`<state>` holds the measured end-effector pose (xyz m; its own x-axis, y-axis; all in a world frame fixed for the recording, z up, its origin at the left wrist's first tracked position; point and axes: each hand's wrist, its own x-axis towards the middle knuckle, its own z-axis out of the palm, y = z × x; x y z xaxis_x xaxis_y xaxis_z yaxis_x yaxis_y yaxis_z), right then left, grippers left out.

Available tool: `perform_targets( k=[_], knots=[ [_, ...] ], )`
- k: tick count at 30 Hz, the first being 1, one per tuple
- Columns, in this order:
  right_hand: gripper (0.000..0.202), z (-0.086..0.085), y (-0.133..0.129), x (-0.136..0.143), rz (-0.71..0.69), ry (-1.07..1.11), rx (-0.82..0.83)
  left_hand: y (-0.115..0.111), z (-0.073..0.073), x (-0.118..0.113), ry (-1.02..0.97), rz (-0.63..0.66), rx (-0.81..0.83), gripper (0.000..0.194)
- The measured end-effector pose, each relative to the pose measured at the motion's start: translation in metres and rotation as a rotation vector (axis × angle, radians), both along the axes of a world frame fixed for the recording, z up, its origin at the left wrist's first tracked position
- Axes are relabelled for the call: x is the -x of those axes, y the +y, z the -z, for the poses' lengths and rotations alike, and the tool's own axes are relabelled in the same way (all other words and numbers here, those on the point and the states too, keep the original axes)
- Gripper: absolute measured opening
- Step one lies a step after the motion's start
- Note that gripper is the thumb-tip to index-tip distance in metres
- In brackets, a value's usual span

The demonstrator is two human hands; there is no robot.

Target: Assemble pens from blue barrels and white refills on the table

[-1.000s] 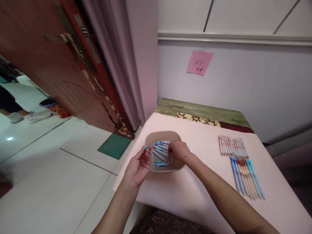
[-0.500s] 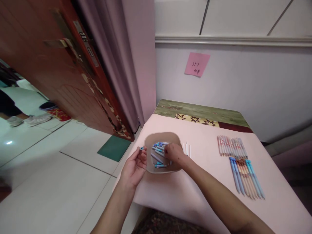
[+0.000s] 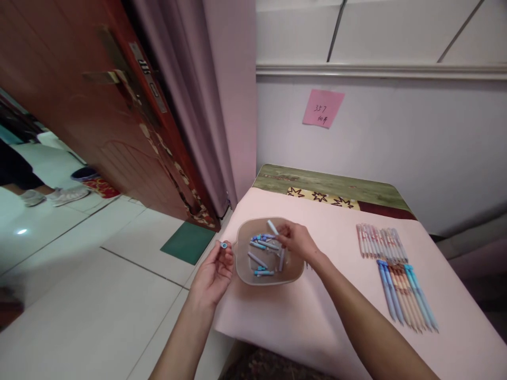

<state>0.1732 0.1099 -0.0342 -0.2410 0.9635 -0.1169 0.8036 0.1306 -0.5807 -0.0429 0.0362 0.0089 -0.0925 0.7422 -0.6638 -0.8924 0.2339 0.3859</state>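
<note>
Two bare hands work at the beige plastic tub in my head view. I have the left hand's grip pinched on a small blue hollow piece, beside the tub; the right hand's fingertips are closed on a pale blue tube, tilted over loose blue and lavender pen parts. Slim coloured pens lie on the pink-covered table. I judge a loosened left pinch could lose that piece off the table's near edge; the tube, held by one end, could swivel and drop among its lookalikes.
</note>
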Motion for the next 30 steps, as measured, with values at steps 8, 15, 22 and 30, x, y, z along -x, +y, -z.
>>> perform_targets(
  k=[8,15,22,30],
  knots=[
    [0.026,-0.019,-0.048,0.003,0.129,0.969,0.238,-0.004,0.014,-0.046,0.019,0.182,0.019,0.018],
    [0.021,-0.003,-0.069,-0.009,0.143,0.908,-0.137,-0.018,0.019,-0.076,-0.095,0.345,0.029,0.014],
    [0.013,0.0,-0.077,-0.027,0.068,0.693,-0.428,-0.022,0.014,-0.096,-0.158,0.399,-0.038,0.009],
    [0.023,-0.015,-0.084,-0.043,-0.04,0.608,-0.439,-0.017,0.01,-0.107,-0.053,0.342,-0.004,0.011]
  ],
)
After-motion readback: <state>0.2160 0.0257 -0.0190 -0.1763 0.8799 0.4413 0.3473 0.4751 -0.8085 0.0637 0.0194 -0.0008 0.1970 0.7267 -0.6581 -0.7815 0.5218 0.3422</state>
